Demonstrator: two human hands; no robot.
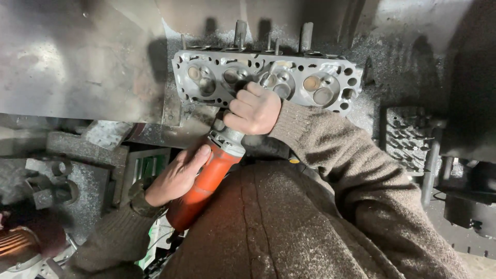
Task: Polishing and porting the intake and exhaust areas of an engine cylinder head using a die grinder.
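Both hands hold an orange angle grinder: the left hand wraps its orange body, the right hand grips its grey head, pressed against a grey metal cylinder head lying on the dusty table, just ahead of the brown sweater

The cylinder head is seen in pale, dull silver-grey, patterned with rows of small dark holes and four round chambers — tan and grey discs are shown inside them. Just below it, the grinder is coloured bright orange-red along its body, with a grey metal neck nearest the cylinder head. The sleeves below and right of the cylinder head are knitted in brown, flecked with pale dust. Left of the cylinder head, a metal sheet is mottled grey — with lighter smears.
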